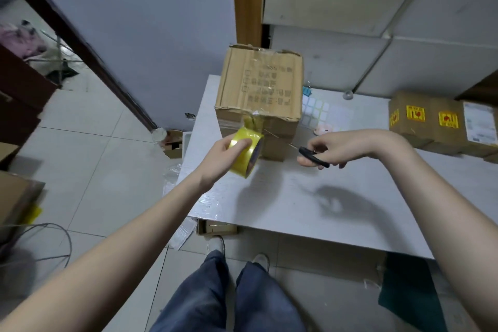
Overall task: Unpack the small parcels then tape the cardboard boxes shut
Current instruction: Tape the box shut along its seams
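A closed brown cardboard box (pixel 260 89) with printed text stands on the grey table (pixel 336 197), near its far left corner. My left hand (pixel 223 159) grips a yellow tape roll (pixel 245 155) just in front of the box. A strip of tape runs from the roll up to the box's front top edge. My right hand (pixel 336 147) holds black-handled scissors (pixel 310 155) to the right of the roll, blades pointing left towards the strip.
Smaller boxes with yellow stickers (pixel 436 121) sit at the table's right edge. A white label sheet (pixel 320 113) lies behind the big box. Cartons (pixel 172 143) and plastic wrap lie on the tiled floor left of the table. Grey wall panels stand behind.
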Demonstrator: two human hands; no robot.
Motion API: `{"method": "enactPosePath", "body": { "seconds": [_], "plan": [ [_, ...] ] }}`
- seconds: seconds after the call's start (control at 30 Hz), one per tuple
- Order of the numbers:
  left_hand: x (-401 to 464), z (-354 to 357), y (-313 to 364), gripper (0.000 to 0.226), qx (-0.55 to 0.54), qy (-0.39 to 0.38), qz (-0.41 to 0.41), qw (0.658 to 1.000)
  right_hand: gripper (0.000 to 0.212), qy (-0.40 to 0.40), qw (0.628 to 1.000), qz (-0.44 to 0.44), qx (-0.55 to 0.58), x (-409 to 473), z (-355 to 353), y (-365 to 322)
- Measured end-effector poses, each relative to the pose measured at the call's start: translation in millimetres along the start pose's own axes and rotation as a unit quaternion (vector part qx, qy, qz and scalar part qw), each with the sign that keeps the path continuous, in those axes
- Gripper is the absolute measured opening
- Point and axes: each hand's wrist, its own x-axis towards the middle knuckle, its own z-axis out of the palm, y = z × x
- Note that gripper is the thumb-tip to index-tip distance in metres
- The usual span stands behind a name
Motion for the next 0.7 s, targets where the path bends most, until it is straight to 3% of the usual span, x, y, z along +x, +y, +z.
{"method": "enactPosePath", "body": {
  "seconds": [0.27, 0.7],
  "plan": [
    [-17.3, -5.2, -1.6, 0.021, -0.041, -0.009, -0.006, 0.999, 0.061, -0.032, 0.999, -0.003, -0.035, 14.9, -11.3, -40.4],
    [-18.1, -5.9, -3.3, 0.03, -0.069, 0.002, -0.03, 0.997, 0.05, 0.033, 0.997, -0.04, -0.049, 23.9, -13.4, -42.0]
  ]
}}
